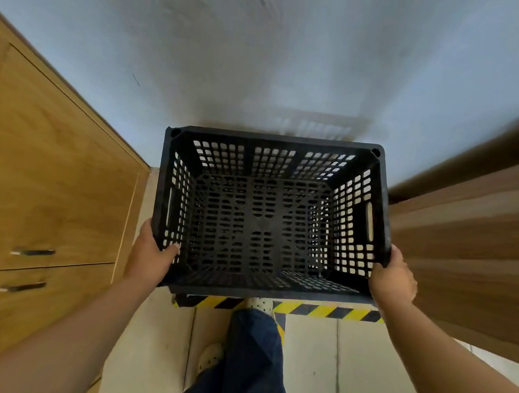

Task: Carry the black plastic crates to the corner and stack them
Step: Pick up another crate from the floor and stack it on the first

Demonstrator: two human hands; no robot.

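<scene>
The wall (pixel 265 54) fills everything beyond the crate, pale and blue-grey, with the crate's slatted shadow on it just past the far rim. Left of the crate stands my light wood cabinet (pixel 47 176), two dark handles on its drawer fronts. Right of the crate is a darker wood panel (pixel 468 248), grain running across. Under the crate the floor (pixel 309 359) is pale boards, and a yellow-and-black striped tape (pixel 320 311) runs just beneath the crate's near edge.

The crate (pixel 266 216) is black, open-topped, perforated on all sides and base, with a slot handle in each short wall. It sits level between cabinet and panel, its far rim close to the wall; I cannot tell whether it rests on anything.

My left hand (pixel 151 252) clamps the crate's near left corner, thumb hooked over the rim inside. My right hand (pixel 393 279) clamps the near right corner, fingers curled around the outside.

Below the crate, my dark trouser leg (pixel 251 369) and a pale perforated shoe (pixel 211 356).
</scene>
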